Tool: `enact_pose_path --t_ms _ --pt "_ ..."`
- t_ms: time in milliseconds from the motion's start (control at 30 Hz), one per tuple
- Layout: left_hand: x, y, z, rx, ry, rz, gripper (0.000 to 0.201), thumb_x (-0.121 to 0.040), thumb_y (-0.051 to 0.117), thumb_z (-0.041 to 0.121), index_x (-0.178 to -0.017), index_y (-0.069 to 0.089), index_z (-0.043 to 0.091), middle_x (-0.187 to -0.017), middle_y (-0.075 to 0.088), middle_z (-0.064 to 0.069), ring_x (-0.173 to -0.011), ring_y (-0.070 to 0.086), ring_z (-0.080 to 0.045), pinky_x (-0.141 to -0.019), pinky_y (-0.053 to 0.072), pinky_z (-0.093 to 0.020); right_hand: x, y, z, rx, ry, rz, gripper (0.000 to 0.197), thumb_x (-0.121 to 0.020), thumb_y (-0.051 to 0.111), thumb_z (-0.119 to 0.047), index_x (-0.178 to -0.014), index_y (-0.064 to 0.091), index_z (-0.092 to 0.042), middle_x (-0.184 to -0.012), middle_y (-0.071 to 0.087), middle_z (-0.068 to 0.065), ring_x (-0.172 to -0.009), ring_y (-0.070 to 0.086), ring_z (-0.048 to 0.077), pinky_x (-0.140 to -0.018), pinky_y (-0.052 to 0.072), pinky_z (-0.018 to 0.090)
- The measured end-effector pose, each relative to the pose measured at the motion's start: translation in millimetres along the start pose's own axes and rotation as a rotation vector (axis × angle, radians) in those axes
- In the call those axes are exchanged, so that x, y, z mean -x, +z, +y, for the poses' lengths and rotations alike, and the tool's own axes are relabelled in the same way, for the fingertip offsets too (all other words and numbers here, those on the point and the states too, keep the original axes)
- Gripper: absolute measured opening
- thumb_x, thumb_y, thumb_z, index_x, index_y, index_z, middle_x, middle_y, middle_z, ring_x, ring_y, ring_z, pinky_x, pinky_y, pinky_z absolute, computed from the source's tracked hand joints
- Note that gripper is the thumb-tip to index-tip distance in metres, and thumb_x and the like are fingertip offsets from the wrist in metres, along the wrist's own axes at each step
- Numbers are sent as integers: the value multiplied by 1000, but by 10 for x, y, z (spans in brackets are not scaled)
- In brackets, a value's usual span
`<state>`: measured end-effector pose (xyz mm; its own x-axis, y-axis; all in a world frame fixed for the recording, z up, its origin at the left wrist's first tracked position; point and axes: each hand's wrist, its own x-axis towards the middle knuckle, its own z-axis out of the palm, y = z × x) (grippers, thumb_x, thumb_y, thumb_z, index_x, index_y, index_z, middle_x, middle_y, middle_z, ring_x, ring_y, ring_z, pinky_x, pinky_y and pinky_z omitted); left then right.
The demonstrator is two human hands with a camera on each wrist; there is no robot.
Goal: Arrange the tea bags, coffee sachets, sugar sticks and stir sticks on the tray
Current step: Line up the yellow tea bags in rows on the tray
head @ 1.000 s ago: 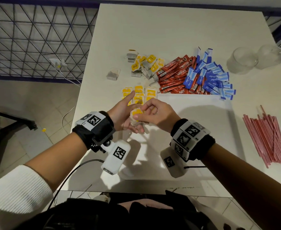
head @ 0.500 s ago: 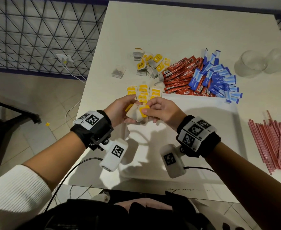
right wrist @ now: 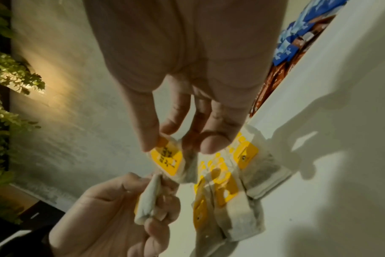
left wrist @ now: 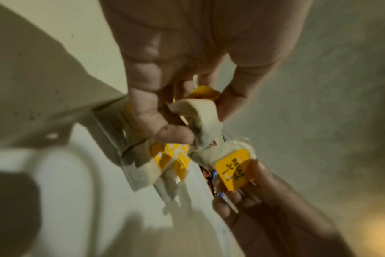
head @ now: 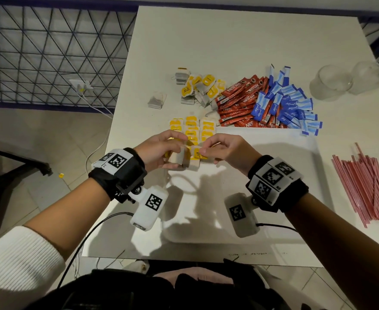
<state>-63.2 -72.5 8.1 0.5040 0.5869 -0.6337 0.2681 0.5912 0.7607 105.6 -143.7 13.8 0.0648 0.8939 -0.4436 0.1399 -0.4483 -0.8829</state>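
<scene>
Left grip (head: 159, 151) is clamped on one tea bag (head: 177, 158), folded up between thumb and fingers, while the right grip (head: 223, 151) is pinching a second tea bag (head: 196, 155) by its yellow tag. Both bags are held up just above the near-left corner of the white tray (head: 262, 166), hands nearly touching. Behind them, three short rows of yellow-tagged tea bags (head: 192, 128) are already laid out on the tray's far-left end. More loose tea bags (head: 198, 89) are piled on the table (head: 240, 41) further back, right beside the red coffee sachets (head: 240, 104) and blue sugar sticks (head: 293, 108). Red stir sticks (head: 367, 186) are heaped off to the right of the tray.
</scene>
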Motion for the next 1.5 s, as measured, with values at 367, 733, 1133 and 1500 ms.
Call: enact_pose_path --t_ms 367,733,1133,1500 --pt "-1 -84 -17 -619 -25 -70 14 -80 55 11 -68 53 18 -38 50 15 -36 37 -2 -37 27 -13 98 -91 38 -36 -12 42 15 -80 68 -8 -71 59 -16 -57 63 -12 -58 56 -3 -62 43 6" --pt "-25 45 30 -600 98 -149 8 -82 67 23 -86 64 29 -60 53 15 -43 47 6 -46 33 -5 92 -111 83 -58 -34 9 19 -80 65 -1 -78 58 -18 -56 65 -11 -56 58 -2 -63 45 8" --pt "-97 -26 141 -705 280 -119 14 -75 72 26 -68 70 38 -75 68 20 -77 56 6 -86 40 -15 21 -113 142 -45 -39 -193 25 -79 62 9 -84 55 -14 -59 64 -6 -52 57 -1 -60 48 13" --pt "-168 190 -343 -486 178 -82 13 -72 65 36 -78 75 31 -62 59 17 -59 50 9 -67 39 -9 -54 -233 155 -59 -19 -179 17 -78 67 1 -80 63 -15 -57 67 -9 -50 57 1 -58 51 12"
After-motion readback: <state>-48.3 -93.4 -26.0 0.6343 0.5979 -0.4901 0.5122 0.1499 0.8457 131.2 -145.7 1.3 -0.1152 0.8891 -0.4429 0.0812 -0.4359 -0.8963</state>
